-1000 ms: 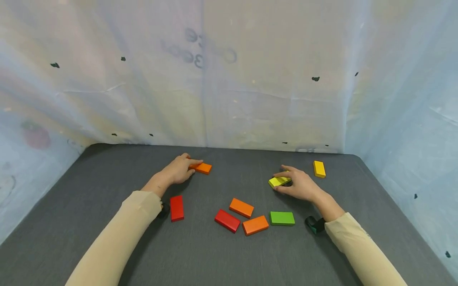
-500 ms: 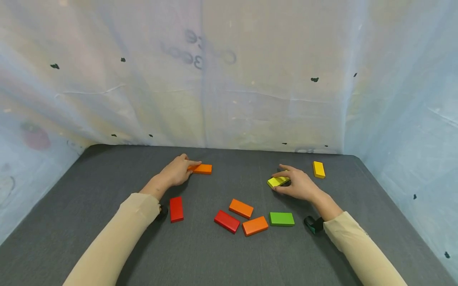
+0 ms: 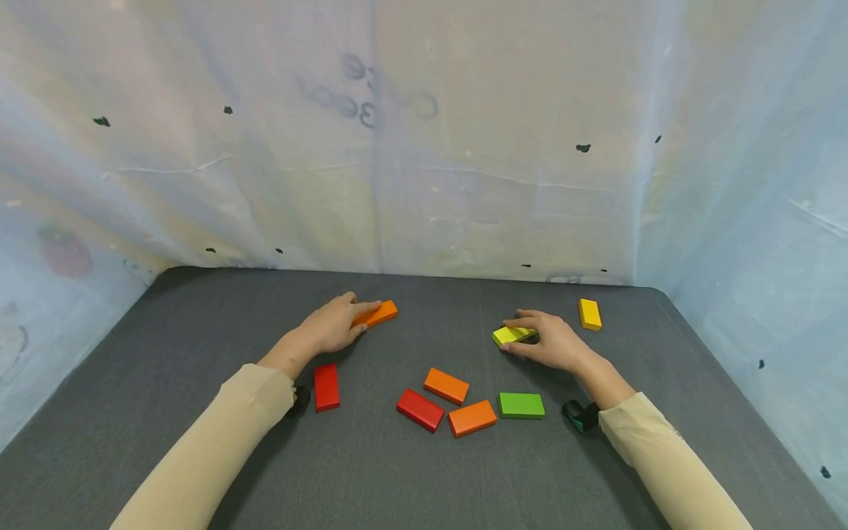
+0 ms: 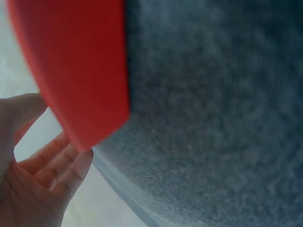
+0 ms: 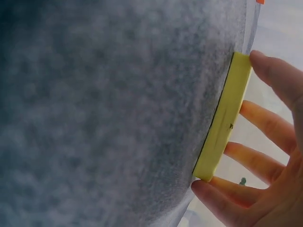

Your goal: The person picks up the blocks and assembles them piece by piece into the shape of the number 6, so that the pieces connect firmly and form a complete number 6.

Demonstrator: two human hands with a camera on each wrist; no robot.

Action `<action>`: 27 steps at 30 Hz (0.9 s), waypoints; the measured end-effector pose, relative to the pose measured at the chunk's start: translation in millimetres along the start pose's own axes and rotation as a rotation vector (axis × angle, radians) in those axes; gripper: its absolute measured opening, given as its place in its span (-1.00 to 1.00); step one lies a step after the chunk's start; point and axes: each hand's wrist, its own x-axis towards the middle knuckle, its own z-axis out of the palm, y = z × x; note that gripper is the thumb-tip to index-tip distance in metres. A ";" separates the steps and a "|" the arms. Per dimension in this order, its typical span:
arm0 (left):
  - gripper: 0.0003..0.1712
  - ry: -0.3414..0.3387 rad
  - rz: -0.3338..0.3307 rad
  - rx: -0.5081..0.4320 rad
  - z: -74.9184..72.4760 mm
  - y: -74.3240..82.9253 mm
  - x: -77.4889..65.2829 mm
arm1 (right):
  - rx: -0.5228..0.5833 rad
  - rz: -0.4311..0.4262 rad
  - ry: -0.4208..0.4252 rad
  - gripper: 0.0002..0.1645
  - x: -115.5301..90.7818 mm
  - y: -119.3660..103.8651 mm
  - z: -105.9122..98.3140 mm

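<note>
At the far left of the table, my left hand (image 3: 330,325) grips an orange block (image 3: 384,313), index finger along its top and thumb on its near side. In the left wrist view a red block (image 4: 80,61) looms close and hides what those fingers hold. My right hand (image 3: 551,340) holds a bright yellow block (image 3: 506,337) right of the middle. The right wrist view shows that block (image 5: 222,118) lying flat, thumb at one end, little finger at the other, and the middle fingertips along its long side.
Nearer me lie a red block (image 3: 327,388) by the left wrist, another red block (image 3: 420,410), two orange blocks (image 3: 447,386) and a green block (image 3: 521,405). A deeper yellow block (image 3: 590,314) lies beyond my right hand. Pale sheeting (image 3: 424,184) walls the dark table.
The orange block under my left hand has turned counterclockwise, its right end now pointing away from me, and shifted slightly right with the hand. The right hand's yellow block has slid slightly left.
</note>
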 end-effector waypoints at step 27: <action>-0.33 -0.103 0.097 -0.013 0.1 5.7 -7.1 | -0.028 0.174 0.061 -0.31 -0.4 -6.6 0.4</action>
